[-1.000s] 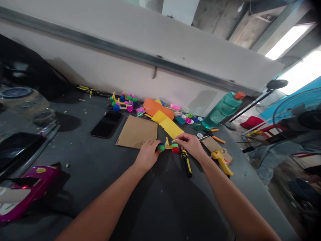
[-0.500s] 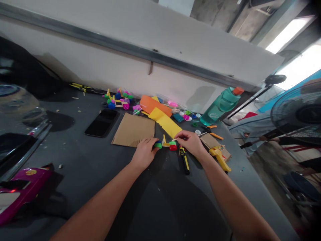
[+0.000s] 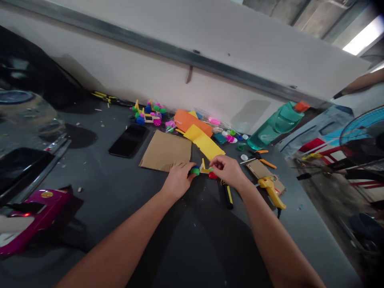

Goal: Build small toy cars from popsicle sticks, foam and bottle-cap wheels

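Observation:
A small toy car [image 3: 205,171] lies on the dark table between my hands, with a yellow body and an upright yellow piece. Its wheels look like bottle caps: green and blue caps [image 3: 195,171] on the left end, a red cap [image 3: 213,175] and a partly hidden green one on the right. My left hand [image 3: 178,181] is closed, thumb and fingers pinching the green and blue caps. Over the red and green caps my right hand [image 3: 228,170] is closed in a pinch, its fingertips partly covering them. A black and yellow cutter [image 3: 228,195] lies below my right hand.
Cardboard [image 3: 166,151], yellow sheet [image 3: 207,145] and a phone [image 3: 128,141] lie beyond my hands. Similar toy cars [image 3: 148,116] stand near the wall. At right are a green bottle [image 3: 276,126], a yellow glue gun [image 3: 270,192] and orange-handled pliers [image 3: 267,162]. A fan [image 3: 366,138] stands off the table.
My right hand has moved left onto the red and green caps, covering more of them. My left hand still pinches the other end. The whole view has shifted slightly.

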### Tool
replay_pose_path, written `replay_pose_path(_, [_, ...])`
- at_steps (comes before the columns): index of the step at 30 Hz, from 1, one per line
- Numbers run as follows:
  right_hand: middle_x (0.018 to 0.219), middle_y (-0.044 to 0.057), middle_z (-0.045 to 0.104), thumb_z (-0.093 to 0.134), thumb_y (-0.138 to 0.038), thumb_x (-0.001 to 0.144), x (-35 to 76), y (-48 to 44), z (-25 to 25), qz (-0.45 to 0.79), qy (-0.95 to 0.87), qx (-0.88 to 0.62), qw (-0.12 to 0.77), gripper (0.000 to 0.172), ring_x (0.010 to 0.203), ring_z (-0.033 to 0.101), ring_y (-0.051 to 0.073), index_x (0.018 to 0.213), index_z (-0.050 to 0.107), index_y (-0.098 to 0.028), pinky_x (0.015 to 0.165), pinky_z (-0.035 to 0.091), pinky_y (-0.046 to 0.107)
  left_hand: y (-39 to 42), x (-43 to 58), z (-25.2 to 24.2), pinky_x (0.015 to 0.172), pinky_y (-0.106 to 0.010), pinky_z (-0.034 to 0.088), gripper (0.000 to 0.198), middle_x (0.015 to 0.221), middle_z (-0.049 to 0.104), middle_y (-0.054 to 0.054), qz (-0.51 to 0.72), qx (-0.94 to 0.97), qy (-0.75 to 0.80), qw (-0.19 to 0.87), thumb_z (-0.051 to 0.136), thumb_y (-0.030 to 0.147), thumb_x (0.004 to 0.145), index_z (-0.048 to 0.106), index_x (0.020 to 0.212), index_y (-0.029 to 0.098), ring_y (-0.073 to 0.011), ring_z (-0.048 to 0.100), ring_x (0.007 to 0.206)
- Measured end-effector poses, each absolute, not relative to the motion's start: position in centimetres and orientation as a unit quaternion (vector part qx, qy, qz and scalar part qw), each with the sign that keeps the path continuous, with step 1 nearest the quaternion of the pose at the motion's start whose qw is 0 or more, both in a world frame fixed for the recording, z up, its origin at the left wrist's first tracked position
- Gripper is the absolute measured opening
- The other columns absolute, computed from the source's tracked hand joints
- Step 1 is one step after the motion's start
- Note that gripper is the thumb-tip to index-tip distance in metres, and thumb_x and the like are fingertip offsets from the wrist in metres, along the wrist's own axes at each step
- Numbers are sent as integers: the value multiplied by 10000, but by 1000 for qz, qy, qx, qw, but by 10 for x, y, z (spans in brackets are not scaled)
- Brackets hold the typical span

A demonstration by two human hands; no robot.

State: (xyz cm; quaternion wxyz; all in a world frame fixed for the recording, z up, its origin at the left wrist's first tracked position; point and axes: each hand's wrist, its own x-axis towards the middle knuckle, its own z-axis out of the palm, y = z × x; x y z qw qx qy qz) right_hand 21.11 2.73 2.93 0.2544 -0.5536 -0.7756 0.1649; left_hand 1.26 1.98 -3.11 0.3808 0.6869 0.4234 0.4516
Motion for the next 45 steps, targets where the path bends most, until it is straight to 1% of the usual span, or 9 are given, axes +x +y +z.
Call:
replay_pose_path(13, [692, -2, 579, 497, -83, 683, 214, 26, 23, 140, -812, -509, 249, 149, 596, 500, 109, 732, 594, -186, 574, 390, 225, 20, 12, -35, 892, -411, 349, 314, 976, 638, -79, 450, 715, 420, 332, 626, 155, 731, 641, 1027, 259, -264, 536, 948])
replay_pose_path(19, [707, -3, 578, 497, -76, 687, 214, 25, 23, 135, -817, -507, 239, 154, 612, 504, 109, 737, 588, -190, 590, 390, 225, 20, 13, -35, 849, -408, 397, 319, 990, 638, -89, 413, 761, 429, 258, 614, 164, 752, 611, 1064, 229, -259, 554, 939])
replay_pose_path(23, [704, -7, 576, 502, -70, 686, 214, 25, 23, 135, -820, -503, 238, 158, 612, 504, 110, 736, 586, -194, 588, 388, 224, 20, 13, -34, 852, -404, 427, 319, 1022, 635, -80, 371, 789, 443, 210, 595, 156, 768, 579, 1082, 206, -243, 557, 958])
replay_pose_path(28, [707, -4, 577, 508, -62, 679, 215, 26, 20, 131, -822, -499, 240, 167, 615, 507, 117, 735, 588, -197, 585, 388, 229, 20, 13, -34, 853, -386, 449, 307, 1030, 632, -67, 349, 801, 453, 177, 586, 179, 781, 552, 1086, 205, -223, 562, 968])
replay_pose_path(31, [714, -3, 577, 505, -55, 679, 216, 27, 19, 128, -825, -499, 233, 175, 625, 513, 119, 738, 586, -198, 596, 391, 231, 19, 13, -33, 859, -384, 446, 310, 1030, 631, -63, 340, 803, 458, 171, 585, 197, 780, 542, 1087, 204, -221, 560, 972])
replay_pose_path(35, [718, 3, 577, 508, -62, 681, 215, 28, 20, 125, -829, -496, 228, 160, 649, 522, 131, 728, 581, -196, 609, 395, 238, 16, 16, -28, 878, -401, 425, 441, 1069, 620, -81, 329, 796, 483, 157, 628, 251, 740, 494, 1154, 183, -247, 541, 1015])
replay_pose_path(38, [728, 9, 580, 505, -61, 678, 215, 29, 21, 126, -832, -490, 226, 159, 667, 526, 138, 718, 582, -195, 617, 396, 243, 14, 21, -21, 905, -420, 391, 488, 1101, 611, -78, 314, 803, 485, 145, 668, 315, 705, 497, 1146, 194, -269, 509, 1076])
replay_pose_path(42, [730, 9, 583, 511, -56, 668, 214, 30, 22, 128, -833, -491, 219, 167, 665, 523, 138, 720, 589, -195, 615, 393, 244, 19, 32, -15, 928, -432, 344, 446, 1092, 618, -84, 301, 815, 478, 125, 679, 349, 696, 531, 1088, 195, -273, 482, 1122])
replay_pose_path(45, [725, 9, 579, 515, -54, 666, 214, 29, 22, 129, -834, -492, 214, 171, 664, 519, 138, 726, 591, -194, 613, 390, 242, 28, 38, -15, 904, -431, 342, 356, 1012, 640, -77, 285, 818, 483, 127, 678, 369, 696, 574, 987, 192, -264, 526, 1041])
